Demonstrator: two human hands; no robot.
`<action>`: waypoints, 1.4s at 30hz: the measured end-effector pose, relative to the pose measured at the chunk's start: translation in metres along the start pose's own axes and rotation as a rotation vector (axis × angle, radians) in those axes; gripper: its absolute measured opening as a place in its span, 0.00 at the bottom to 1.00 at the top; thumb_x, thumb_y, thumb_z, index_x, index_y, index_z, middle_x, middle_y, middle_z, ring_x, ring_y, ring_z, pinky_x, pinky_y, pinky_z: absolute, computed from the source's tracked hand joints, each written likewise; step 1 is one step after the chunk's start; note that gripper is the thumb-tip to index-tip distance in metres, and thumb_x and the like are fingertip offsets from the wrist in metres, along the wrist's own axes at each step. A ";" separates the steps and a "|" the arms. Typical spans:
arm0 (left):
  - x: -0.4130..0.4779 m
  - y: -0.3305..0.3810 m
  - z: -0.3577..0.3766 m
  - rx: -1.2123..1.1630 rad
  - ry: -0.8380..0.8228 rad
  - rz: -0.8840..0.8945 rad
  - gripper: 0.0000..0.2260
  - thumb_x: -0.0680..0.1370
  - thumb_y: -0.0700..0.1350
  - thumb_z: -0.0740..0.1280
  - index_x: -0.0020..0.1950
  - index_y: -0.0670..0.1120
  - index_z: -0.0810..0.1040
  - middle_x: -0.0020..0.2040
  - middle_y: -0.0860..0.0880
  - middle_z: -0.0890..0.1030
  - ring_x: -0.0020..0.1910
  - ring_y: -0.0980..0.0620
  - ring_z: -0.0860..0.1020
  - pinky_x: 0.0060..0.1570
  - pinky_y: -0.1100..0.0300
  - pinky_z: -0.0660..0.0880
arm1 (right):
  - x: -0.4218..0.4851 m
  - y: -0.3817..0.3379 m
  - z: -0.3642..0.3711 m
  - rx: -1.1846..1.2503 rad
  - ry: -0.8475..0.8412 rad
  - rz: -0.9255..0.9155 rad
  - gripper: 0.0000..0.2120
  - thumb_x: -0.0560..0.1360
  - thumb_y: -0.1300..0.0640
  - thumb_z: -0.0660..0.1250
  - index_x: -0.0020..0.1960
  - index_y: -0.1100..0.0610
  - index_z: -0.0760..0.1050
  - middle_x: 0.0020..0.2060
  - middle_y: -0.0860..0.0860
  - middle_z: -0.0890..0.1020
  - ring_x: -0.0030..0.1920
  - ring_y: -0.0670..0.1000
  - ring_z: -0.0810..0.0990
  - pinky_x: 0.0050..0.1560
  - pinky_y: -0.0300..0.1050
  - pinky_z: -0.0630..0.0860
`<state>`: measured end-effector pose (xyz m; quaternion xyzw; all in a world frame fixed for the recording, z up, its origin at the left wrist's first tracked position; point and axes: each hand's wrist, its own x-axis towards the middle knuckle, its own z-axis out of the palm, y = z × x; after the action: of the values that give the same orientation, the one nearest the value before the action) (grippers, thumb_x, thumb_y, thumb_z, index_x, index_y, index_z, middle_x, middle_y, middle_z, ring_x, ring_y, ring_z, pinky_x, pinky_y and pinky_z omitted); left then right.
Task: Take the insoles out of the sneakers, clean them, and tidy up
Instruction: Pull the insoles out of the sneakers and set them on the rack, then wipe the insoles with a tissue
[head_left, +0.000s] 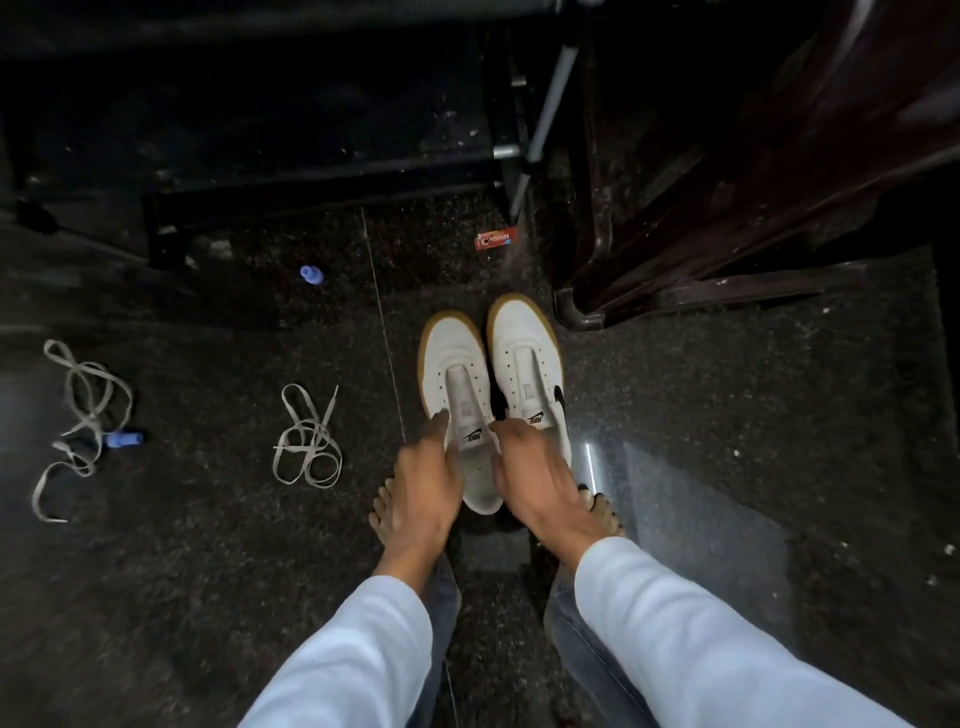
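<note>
Two white sneakers with gum soles stand side by side on the dark floor, toes pointing away from me, both without laces. My left hand (423, 475) lies on the rear of the left sneaker (453, 358), fingers along its opening. My right hand (530, 473) covers the rear of the right sneaker (524, 343), beside its black logo. Whether either hand grips its shoe or only rests on it is unclear. The insoles are hidden inside the shoes. My bare feet show under both hands.
Two loose laces lie on the floor, one (309, 441) left of the shoes and one (78, 415) far left beside a blue object (123, 439). A blue cap (311, 274), a red packet (497, 239), a dark wooden furniture leg (582, 306) and a black rack (322, 171) surround the spot.
</note>
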<state>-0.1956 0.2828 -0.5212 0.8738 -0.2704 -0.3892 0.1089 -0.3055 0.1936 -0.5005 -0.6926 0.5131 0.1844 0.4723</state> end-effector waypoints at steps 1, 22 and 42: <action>-0.011 0.010 -0.013 0.015 0.030 0.101 0.17 0.79 0.49 0.59 0.68 0.52 0.71 0.58 0.42 0.82 0.54 0.40 0.81 0.51 0.46 0.79 | -0.009 -0.003 -0.003 -0.129 0.038 -0.066 0.11 0.79 0.55 0.55 0.56 0.50 0.73 0.53 0.49 0.79 0.53 0.52 0.78 0.51 0.51 0.75; -0.176 0.161 -0.236 0.382 0.044 0.451 0.32 0.81 0.65 0.41 0.75 0.50 0.68 0.74 0.43 0.71 0.74 0.43 0.64 0.73 0.42 0.47 | -0.216 -0.140 -0.152 -0.507 0.438 -0.083 0.33 0.78 0.38 0.54 0.77 0.54 0.57 0.77 0.55 0.61 0.76 0.55 0.57 0.71 0.51 0.49; -0.186 0.327 -0.314 0.387 0.223 0.659 0.26 0.81 0.59 0.52 0.76 0.50 0.67 0.75 0.46 0.71 0.76 0.44 0.66 0.71 0.41 0.65 | -0.244 -0.175 -0.345 -0.214 0.635 -0.052 0.33 0.79 0.40 0.54 0.78 0.54 0.52 0.78 0.53 0.54 0.78 0.51 0.48 0.73 0.53 0.60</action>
<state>-0.1922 0.1085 -0.0632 0.7813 -0.5913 -0.1781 0.0898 -0.3286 0.0378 -0.0711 -0.7739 0.5945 0.0001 0.2181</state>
